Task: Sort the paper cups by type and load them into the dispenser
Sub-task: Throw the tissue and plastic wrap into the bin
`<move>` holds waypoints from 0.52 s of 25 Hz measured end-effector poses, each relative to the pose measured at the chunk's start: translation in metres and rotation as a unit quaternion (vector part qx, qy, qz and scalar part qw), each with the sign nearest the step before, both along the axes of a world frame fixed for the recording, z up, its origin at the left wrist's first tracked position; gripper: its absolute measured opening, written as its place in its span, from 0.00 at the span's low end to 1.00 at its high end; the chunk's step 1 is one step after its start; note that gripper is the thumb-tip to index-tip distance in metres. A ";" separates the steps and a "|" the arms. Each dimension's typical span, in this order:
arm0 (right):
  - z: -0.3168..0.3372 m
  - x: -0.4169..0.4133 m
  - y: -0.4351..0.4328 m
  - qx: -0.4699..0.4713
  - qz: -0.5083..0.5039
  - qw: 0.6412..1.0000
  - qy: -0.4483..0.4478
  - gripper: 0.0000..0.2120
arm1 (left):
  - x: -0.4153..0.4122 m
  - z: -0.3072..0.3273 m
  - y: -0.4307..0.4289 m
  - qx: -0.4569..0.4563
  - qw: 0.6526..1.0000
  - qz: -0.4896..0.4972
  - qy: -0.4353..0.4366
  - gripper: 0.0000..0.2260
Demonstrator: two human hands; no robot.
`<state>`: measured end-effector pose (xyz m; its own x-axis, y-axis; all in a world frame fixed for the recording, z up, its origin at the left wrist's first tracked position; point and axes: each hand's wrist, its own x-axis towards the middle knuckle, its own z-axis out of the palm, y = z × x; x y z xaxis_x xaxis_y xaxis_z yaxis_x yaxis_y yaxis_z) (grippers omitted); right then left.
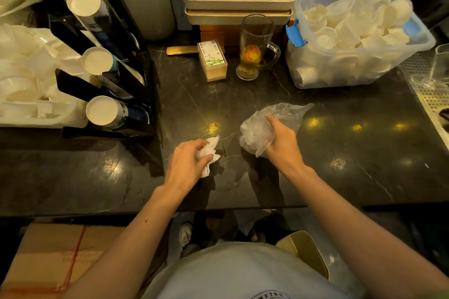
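Note:
My left hand grips a crumpled white tissue against the dark countertop. My right hand clutches a crumpled clear plastic bag just to its right. A black cup dispenser stands at the left with three slanted stacks of paper cups, their white bottoms facing me. A clear plastic bin heaped with loose white cups sits at the back right. Another heap of white cups lies at the far left.
A glass mug of tea and a small toothpick box stand mid-back. Behind them are stacked tea trays with bowls and a plastic jug. A perforated drain tray lies at right. A cardboard box sits below.

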<state>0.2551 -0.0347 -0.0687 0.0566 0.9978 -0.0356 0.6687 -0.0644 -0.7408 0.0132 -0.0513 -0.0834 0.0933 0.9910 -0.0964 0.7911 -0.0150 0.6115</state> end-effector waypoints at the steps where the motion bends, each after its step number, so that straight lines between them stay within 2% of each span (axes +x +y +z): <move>1: 0.002 0.000 -0.008 0.015 -0.012 1.000 -0.018 0.16 | 0.000 0.003 -0.003 0.009 1.000 -0.008 -0.007 0.18; 3: 0.004 -0.001 -0.026 0.027 -0.030 0.997 -0.069 0.08 | -0.002 0.005 -0.010 0.016 0.999 -0.029 -0.029 0.18; 5: 0.003 -0.003 -0.045 0.027 -0.065 0.995 -0.075 0.05 | -0.003 0.007 -0.018 0.015 0.998 -0.045 -0.049 0.17; 8: 0.005 -0.011 -0.080 0.011 -0.169 0.985 0.022 0.22 | -0.006 0.010 -0.027 0.008 0.995 -0.077 -0.070 0.17; 9: 0.005 -0.013 -0.095 -0.003 -0.190 0.981 0.030 0.24 | -0.006 0.010 -0.029 0.006 0.992 -0.097 -0.079 0.17; 12: -0.004 -0.013 -0.137 -0.059 -0.170 0.980 -0.080 0.14 | -0.003 0.009 -0.035 0.004 0.983 -0.149 -0.110 0.16; 13: -0.004 -0.013 -0.151 -0.073 -0.183 0.976 -0.090 0.12 | 0.001 0.007 -0.038 -0.002 0.978 -0.175 -0.116 0.16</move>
<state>0.2416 -0.1857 -0.0727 0.4264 0.8947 -0.1330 0.7001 -0.4195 -0.5778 0.0138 -0.0894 -0.0764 0.4471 0.8938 -0.0358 0.5783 -0.2583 0.7739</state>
